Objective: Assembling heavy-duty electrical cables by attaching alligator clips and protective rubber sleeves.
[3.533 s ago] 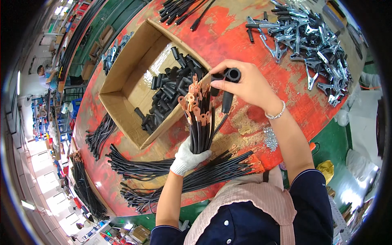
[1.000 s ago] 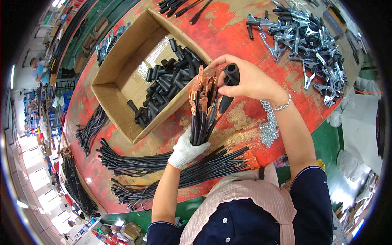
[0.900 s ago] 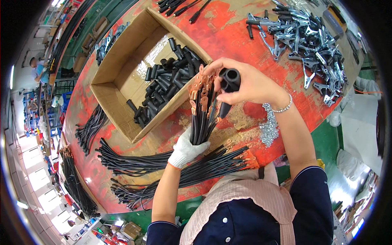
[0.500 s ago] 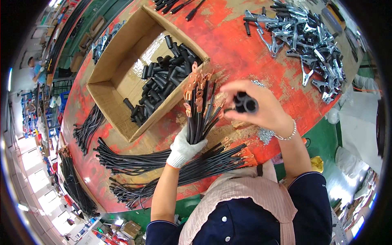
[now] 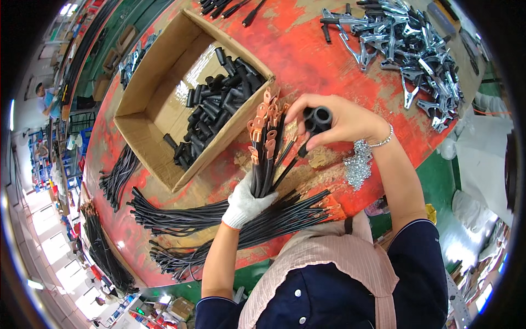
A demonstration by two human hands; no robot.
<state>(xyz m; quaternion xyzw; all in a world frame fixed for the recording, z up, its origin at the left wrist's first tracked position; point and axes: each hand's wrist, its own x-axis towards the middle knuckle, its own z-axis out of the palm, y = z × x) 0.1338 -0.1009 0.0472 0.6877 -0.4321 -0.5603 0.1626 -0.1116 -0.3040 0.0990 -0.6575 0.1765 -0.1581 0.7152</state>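
Observation:
My left hand (image 5: 246,203), in a white glove, is closed around a bundle of black cables (image 5: 265,178). Flat copper ring lugs (image 5: 268,109) top the bundle, pointing away from me. My bare right hand (image 5: 350,118) curls around several short black sleeves (image 5: 323,115), their open ends showing. Its thumb and fingertips are at the right side of the bundle, by a cable end with a small black piece on it near the thumb. Whether they grip that end I cannot tell.
Left of the bundle stands a cardboard box (image 5: 145,129) with many black sleeves (image 5: 211,109). Metal clamps (image 5: 405,55) are heaped at the far right. Small metal parts (image 5: 358,167) lie under my right wrist. More cables (image 5: 257,233) lie along the table's near side.
My right hand has moved slightly up and left, turning the sleeves and bringing its fingertips against the cable ends. The left hand keeps its hold on the bundle.

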